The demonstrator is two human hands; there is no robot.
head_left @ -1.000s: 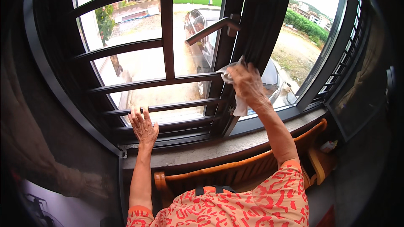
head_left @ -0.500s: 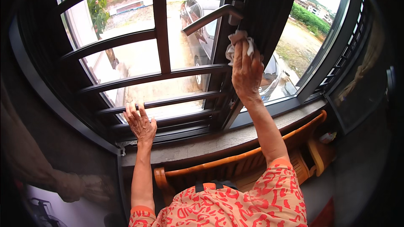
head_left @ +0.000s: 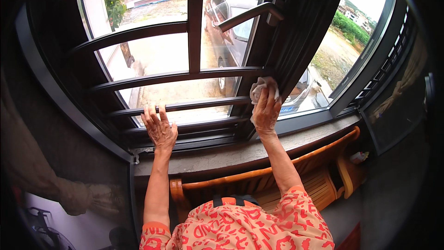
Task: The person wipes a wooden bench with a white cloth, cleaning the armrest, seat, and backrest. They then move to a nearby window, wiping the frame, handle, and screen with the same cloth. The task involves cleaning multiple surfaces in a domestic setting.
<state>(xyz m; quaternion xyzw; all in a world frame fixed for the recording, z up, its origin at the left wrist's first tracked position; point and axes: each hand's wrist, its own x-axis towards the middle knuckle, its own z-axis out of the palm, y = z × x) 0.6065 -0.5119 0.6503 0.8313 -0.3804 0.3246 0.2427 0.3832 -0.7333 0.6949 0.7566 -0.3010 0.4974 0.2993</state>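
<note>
My right hand (head_left: 266, 115) presses a crumpled whitish cloth (head_left: 263, 88) against the dark upright of the window frame (head_left: 287, 41), below the grey window handle (head_left: 249, 15). Its fingers are closed over the cloth. To the left, my left hand (head_left: 160, 129) rests with its fingers apart, their tips against a low horizontal window bar (head_left: 185, 107); nothing is held in it. Several dark bars cross the panes in front of me.
Under the window runs a grey stone sill (head_left: 217, 159). A wooden slatted bench (head_left: 296, 192) stands below it. Dark screen panels (head_left: 393, 106) hang open at both sides. A parked car (head_left: 233, 32) shows outside through the glass.
My right hand has moved down the frame upright with the cloth, away from the handle. My left hand stays at the low bars. The view has shifted slightly.
</note>
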